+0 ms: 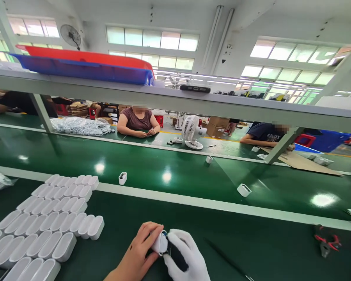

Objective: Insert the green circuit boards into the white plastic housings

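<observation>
In front of me, low in the view, my bare left hand point(142, 248) is closed round a small white oval plastic case point(160, 244), its open end facing right. My right hand point(187, 253), in a white glove, grips a black rounded part point(178, 255) right at that open end. Bits of dark and blue show at the case's mouth. Whether the black part sits inside the case or only touches it, I cannot tell. To the left stand rows of similar white oval cases point(64, 246), open side up.
Red-handled pliers point(329, 240) and a thin black tool point(226, 257) lie to the right. Beyond a pale edge strip, white cases point(244, 190) rest on the green belt point(175, 164). A shelf beam point(175, 99) crosses ahead. Other people sit across the line.
</observation>
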The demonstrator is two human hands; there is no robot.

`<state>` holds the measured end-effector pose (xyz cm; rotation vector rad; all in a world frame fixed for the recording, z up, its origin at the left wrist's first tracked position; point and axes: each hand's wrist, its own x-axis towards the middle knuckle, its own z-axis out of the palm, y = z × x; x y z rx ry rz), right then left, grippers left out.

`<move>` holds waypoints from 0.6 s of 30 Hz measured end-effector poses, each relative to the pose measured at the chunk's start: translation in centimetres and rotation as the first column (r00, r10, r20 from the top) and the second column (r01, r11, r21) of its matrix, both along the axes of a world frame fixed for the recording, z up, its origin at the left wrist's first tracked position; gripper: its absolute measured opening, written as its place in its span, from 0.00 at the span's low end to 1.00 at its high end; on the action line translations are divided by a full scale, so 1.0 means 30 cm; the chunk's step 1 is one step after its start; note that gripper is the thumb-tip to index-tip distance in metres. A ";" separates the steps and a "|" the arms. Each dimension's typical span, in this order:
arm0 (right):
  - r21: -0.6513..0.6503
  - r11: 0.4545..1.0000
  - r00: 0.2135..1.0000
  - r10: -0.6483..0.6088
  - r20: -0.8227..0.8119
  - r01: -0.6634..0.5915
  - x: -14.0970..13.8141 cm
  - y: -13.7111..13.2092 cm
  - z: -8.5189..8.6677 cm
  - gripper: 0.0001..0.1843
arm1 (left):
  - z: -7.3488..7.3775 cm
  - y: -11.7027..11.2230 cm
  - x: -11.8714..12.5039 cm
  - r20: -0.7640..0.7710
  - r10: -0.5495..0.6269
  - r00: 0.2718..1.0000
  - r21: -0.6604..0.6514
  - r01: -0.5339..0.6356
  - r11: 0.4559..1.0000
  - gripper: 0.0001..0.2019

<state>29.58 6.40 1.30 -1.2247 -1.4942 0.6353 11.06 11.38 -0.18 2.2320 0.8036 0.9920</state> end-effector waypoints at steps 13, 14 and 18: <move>-0.429 0.857 0.834 0.002 -0.552 -0.286 -0.083 0.019 0.098 0.31 | 0.040 -0.033 0.011 -0.018 -0.158 0.987 -0.079 0.157 0.985 0.27; -0.427 0.859 0.848 0.016 -0.529 -0.283 -0.086 0.019 0.108 0.30 | 0.048 -0.036 0.010 -0.018 -0.174 0.985 -0.111 0.171 0.979 0.28; -0.411 0.902 0.984 0.074 -0.165 -0.136 -0.018 0.028 0.174 0.20 | 0.059 -0.041 0.010 0.057 -0.171 0.984 -0.232 0.180 0.956 0.28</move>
